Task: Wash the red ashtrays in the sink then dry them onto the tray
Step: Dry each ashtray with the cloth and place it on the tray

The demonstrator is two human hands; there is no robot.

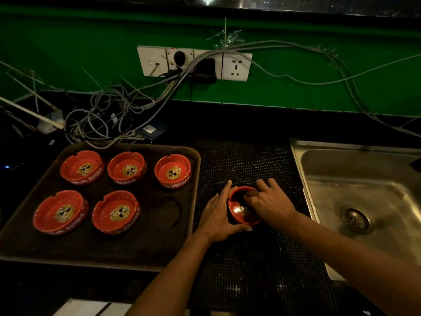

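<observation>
A red ashtray [239, 207] sits on the black mesh mat [250, 160] between the tray and the sink. My left hand [218, 215] wraps round its left side, thumb at the front rim. My right hand [271, 201] lies over its right side with the fingers curled down into the bowl. Several more red ashtrays, such as one at the back right [172, 171] and one at the front left [60, 212], stand upright on the brown tray [136, 254] to the left. A wet ring marks a bare spot on the tray's front right [164, 213].
The steel sink [355, 179] with its drain [356, 218] lies at the right. A tangle of cables [104, 119] lies behind the tray, under wall sockets [193, 62] on the green wall. White paper [91, 307] shows at the bottom edge.
</observation>
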